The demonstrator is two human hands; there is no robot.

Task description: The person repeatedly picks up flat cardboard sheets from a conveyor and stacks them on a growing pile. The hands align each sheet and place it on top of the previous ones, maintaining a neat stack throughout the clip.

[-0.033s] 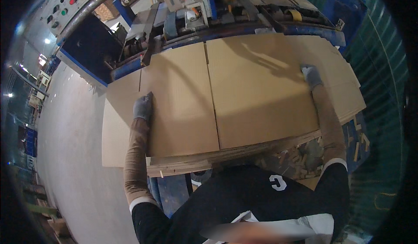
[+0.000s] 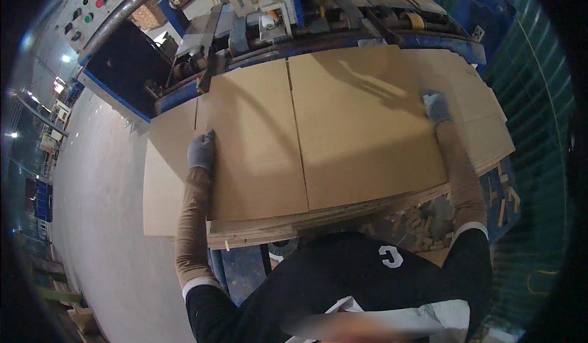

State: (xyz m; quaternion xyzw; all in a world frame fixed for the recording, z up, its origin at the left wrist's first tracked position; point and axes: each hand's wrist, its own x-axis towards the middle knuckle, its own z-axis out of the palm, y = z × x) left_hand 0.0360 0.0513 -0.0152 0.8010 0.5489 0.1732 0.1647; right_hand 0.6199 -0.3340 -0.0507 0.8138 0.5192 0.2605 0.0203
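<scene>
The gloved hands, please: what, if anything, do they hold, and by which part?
The top cardboard sheet: left hand at its left edge, right hand at its right.

A smooth grey floor [image 2: 98, 202] stretches beyond the left edge of the blue metal stand [image 2: 242, 272]; a green corrugated wall [image 2: 545, 177] rises past its right edge. Small bright white lamps [image 2: 65, 59] glow beyond its far left corner.

Before you, the cardboard sheet [image 2: 361, 135] lies on the stack [image 2: 485, 113], your left hand [image 2: 201, 151] at its left edge and your right hand [image 2: 437, 107] at its right, with the machine [image 2: 334, 48] behind, the control panel [image 2: 87, 6] farther left, the floor [image 2: 101, 208] left, the wall [image 2: 536, 159] right, and scraps [image 2: 421, 228] below the near right edge.
</scene>
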